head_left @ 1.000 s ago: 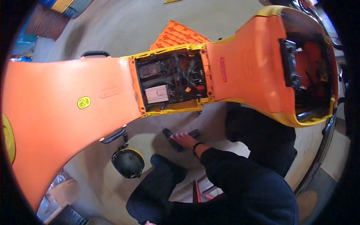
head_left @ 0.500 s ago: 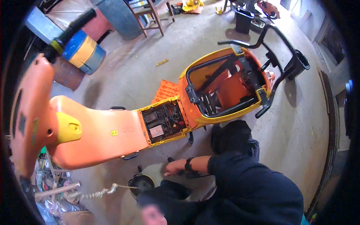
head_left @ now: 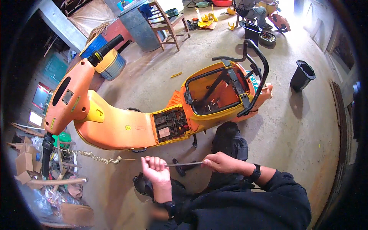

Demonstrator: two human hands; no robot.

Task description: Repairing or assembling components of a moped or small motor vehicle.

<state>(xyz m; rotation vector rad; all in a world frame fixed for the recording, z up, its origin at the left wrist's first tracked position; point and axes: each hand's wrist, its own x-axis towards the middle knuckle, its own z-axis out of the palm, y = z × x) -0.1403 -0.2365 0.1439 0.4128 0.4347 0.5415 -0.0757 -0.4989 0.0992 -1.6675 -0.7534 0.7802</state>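
Observation:
In front of my body I hold a thin grey rod (head_left: 184, 165) level between my two hands. My left hand (head_left: 156, 168) is closed around its left end, palm turned up. The other end is pinched in my right hand (head_left: 221, 162). Just beyond my hands stands an orange and yellow scooter (head_left: 115, 128) without its seat. Its middle compartment (head_left: 172, 124) is uncovered, showing wiring and dark parts, and the rear storage box (head_left: 209, 92) is open. Below the rod's line a dark tool-like object (head_left: 179, 170) lies on the floor; its kind is unclear.
A coiled hose (head_left: 101, 157) stretches along the floor toward my left hand. Boxes and plastic litter (head_left: 53, 191) crowd the left. Behind the scooter are a wooden chair (head_left: 168, 28), drums (head_left: 142, 28) and a seated person (head_left: 253, 11). A black bin (head_left: 303, 76) stands at right.
My right hand has come up from near the floor and now pinches the rod. My left hand has come into view gripping its other end. The view has shifted, showing more of the room.

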